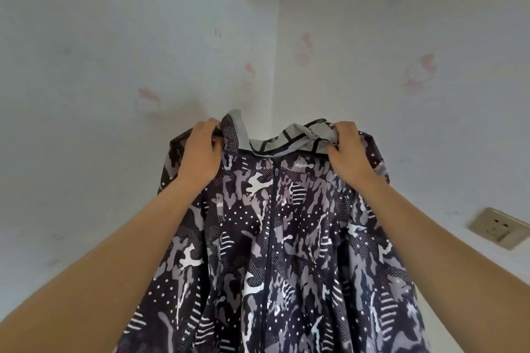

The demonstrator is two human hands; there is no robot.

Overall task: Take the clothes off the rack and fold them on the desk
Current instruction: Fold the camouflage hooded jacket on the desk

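Gripping one patterned jacket [281, 238], left hand [200, 152], right hand [348, 155], fingers curled into both shoulders

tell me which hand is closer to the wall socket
Right. The right hand grips the jacket up and left of the wall socket; the left hand grips its other shoulder, farther left.

**Legible text: none found**

I read no word, number or brand anywhere. The jacket [275, 238] carries only camouflage, dot and stripe print. The wall socket [499, 228] shows no marking I can make out. The pink smudges [419, 73] form no letters.
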